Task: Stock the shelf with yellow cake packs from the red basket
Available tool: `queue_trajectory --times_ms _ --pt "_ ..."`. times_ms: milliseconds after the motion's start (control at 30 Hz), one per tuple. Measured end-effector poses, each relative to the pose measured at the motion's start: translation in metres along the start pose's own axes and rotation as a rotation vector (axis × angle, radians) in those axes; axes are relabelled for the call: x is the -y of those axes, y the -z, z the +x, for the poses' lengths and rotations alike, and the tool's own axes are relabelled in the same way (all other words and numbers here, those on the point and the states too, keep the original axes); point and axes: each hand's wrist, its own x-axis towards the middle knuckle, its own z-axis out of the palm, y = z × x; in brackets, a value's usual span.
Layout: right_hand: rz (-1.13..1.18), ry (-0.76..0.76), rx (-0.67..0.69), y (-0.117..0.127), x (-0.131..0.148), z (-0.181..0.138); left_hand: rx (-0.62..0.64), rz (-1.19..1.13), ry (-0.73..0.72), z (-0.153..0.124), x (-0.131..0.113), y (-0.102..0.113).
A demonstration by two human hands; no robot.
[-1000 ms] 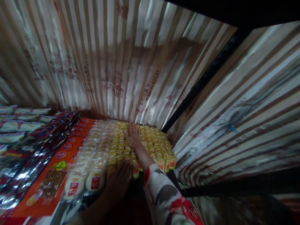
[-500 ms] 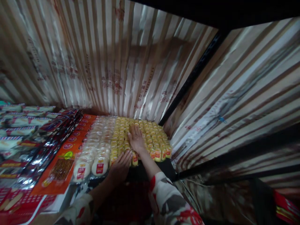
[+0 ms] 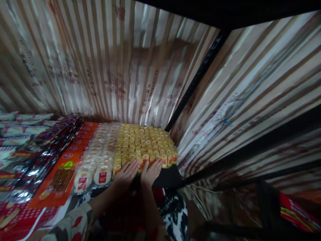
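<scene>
Rows of small yellow wrapped snack cakes (image 3: 145, 140) stand packed together on a dark shelf (image 3: 167, 178). My left hand (image 3: 126, 172) lies against their front row on the left side, fingers stretched out. Close to its right, my right hand (image 3: 150, 172) rests with extended fingers against the same front edge, thumb pointing up. Neither hand is closed round a cake. Just left of the yellow cakes are two rows of round white cakes in clear wrappers (image 3: 102, 174).
Orange snack packets (image 3: 67, 169), dark shiny packets (image 3: 37, 167) and white-and-blue wrapped packets (image 3: 30, 129) lie further left. A striped corrugated wall (image 3: 112, 67) rises behind. A black metal post (image 3: 198, 80) slants up at the corner. Red packaging (image 3: 298, 212) shows at lower right.
My right hand has drawn back from the top of the yellow cakes to their front edge. My left hand stays at the front row. The view has shifted slightly right.
</scene>
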Motion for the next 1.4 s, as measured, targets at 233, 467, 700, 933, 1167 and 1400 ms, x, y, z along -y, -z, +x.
queue_trajectory --times_ms 233,467,700,933,1167,1400 --pt "0.000 -0.088 0.015 -0.010 0.006 0.016 0.026 -0.127 0.164 0.073 0.012 0.015" --pt "0.113 -0.029 -0.090 -0.030 -0.001 0.022 0.345 -0.225 0.274 0.145 0.037 -0.049" --pt "0.308 0.142 -0.485 -0.057 -0.002 0.025 0.542 -0.247 0.282 0.143 0.038 -0.059" --pt "0.348 0.121 -0.445 -0.044 -0.019 0.028 0.443 -0.251 0.245 0.148 0.028 -0.042" --pt "0.397 0.011 -0.377 -0.044 -0.011 0.039 0.610 -0.294 0.235 0.148 0.019 -0.040" --pt "0.526 0.010 -0.374 -0.044 -0.007 0.035 0.615 -0.305 0.240 0.148 0.020 -0.037"
